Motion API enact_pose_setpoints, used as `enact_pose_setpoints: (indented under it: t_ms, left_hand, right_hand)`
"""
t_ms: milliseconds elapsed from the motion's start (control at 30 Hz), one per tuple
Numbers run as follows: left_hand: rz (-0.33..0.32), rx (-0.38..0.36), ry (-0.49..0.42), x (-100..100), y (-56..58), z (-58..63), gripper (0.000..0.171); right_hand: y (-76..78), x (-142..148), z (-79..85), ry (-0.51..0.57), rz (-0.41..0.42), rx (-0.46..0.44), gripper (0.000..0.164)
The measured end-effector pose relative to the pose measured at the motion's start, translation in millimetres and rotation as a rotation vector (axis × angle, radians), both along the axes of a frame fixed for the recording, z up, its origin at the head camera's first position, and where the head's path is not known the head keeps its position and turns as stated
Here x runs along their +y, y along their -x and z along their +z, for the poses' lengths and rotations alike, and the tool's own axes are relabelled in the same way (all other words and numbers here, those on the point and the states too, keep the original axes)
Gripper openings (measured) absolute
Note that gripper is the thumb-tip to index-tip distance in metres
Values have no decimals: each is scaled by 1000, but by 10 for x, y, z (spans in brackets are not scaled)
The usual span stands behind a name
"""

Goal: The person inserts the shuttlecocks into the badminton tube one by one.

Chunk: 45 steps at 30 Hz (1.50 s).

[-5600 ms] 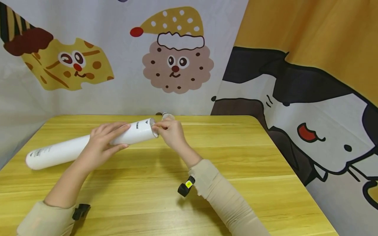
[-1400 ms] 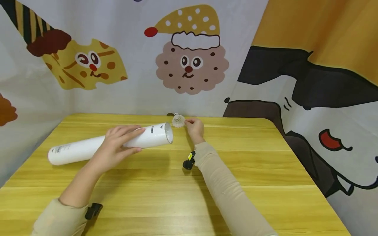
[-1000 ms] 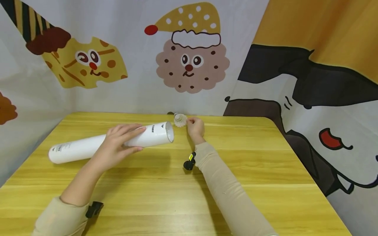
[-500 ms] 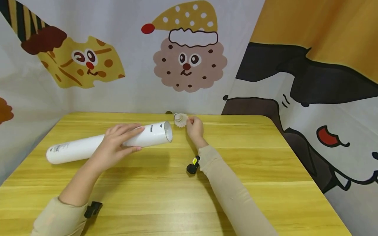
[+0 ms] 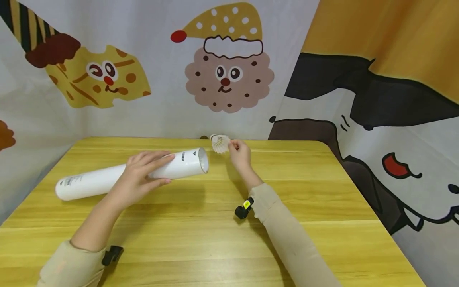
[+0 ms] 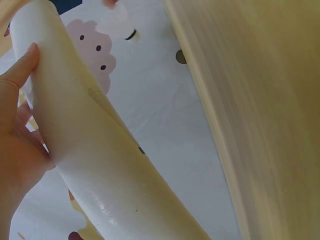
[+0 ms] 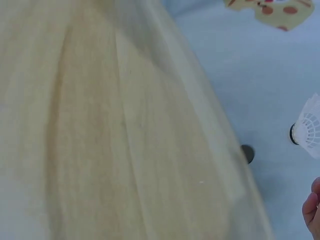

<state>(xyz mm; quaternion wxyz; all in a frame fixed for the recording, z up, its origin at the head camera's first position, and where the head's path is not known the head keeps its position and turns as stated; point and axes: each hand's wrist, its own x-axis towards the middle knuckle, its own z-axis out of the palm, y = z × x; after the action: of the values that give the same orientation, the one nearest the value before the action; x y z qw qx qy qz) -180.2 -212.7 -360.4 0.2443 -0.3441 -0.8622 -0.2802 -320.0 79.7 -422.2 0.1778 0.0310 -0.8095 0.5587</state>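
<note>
My left hand (image 5: 139, 175) grips a long white shuttlecock tube (image 5: 91, 181), thumb along its near side and fingers over the top. The tube lies aslant, its open mouth (image 5: 204, 160) facing right and raised above the wood. At the back of the table, my right hand (image 5: 241, 156) pinches a white shuttlecock (image 5: 220, 144) by the edge of its skirt. Its cork end points left, away from the fingers, just beyond the tube's mouth. In the right wrist view the shuttlecock (image 7: 309, 129) is cut by the frame edge. The inside of the tube is mostly hidden.
A wooden table (image 5: 215, 247) carries everything, its back edge close behind the shuttlecock. Behind it hangs a white curtain (image 5: 168, 119) printed with cartoon food. Black wrist cameras sit on both sleeves, the right one (image 5: 244, 209) hanging over the wood.
Earlier the right hand was at the tube's mouth; then it reached the shuttlecock at the table's back. Now it has lifted the shuttlecock slightly and turned it. The left hand keeps holding the tube.
</note>
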Motion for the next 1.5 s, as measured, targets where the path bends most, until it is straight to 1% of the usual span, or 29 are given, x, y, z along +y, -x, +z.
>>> enact_pose_setpoints:
  t_ms: [133,367,567,700,767,967,1067,1167,1367,1500]
  left_hand:
    - [1,-1,1,0,6,-5,75]
    - [1,4,-1,0,14,-1,75]
    - [0,4,-6,0,16,3,76]
    - [-5,5,-8,7,18,-1,78]
    - [-7,5,-9,9,16,-5,78]
    - [-6,10,-5,11,13,-1,78]
    - [-10,15,-4,14,7,9,77]
    - [-17,14,-9,19,4,16,76]
    - [-26,5,-7,45,-6,12,77]
    - [-33,4,-2,62,-18,17,78]
  right_hand:
    - [-101,49,110,12,46,6,13]
    - [-299,211,364,23,126,39,14]
    - [-430,382,484,78,204,42,15]
    - [-534,489,544,70,268,43,15]
    - [-618,526,607,54,302,47,13]
    - [-929,551,867,0,404,50,11]
    - [-1008,555,911,-20,456,48,10]
    - [-1055,553,923,-27,504,48,10]
    - [-1126,540,941,-37,534,22,11]
    - [-1150,514,926,-38,566,31,11]
